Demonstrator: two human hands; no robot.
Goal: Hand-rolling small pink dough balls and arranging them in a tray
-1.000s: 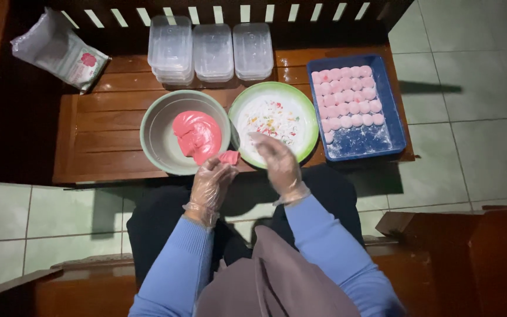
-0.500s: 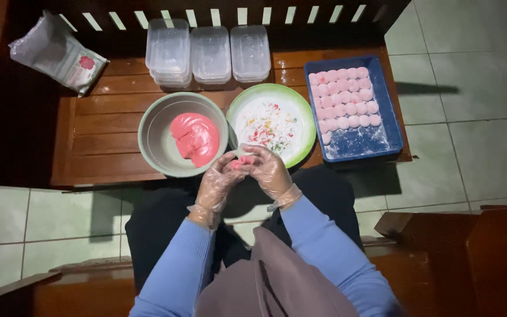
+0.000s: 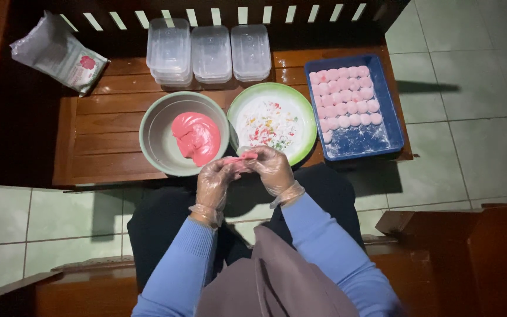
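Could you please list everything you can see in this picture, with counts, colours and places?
Wooden bench: one, brown, under all the dishes.
Bowl: one, pale green, centre-left, holding a pink dough lump.
Plate: one, green-rimmed, white inside, with colourful filling bits, centre.
Tray: one, blue, right, floured, with rows of pale pink balls.
Lidded plastic containers: three stacks, clear, at the back.
Bag: one, whitish, back left.
Dough piece: one, pink, between both hands.
Left hand: clear glove, pinching the piece.
Right hand: clear glove, pinching it too.

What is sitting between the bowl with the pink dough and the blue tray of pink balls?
In the head view, a green-rimmed plate with colourful sprinkles sits between the bowl and the blue tray.
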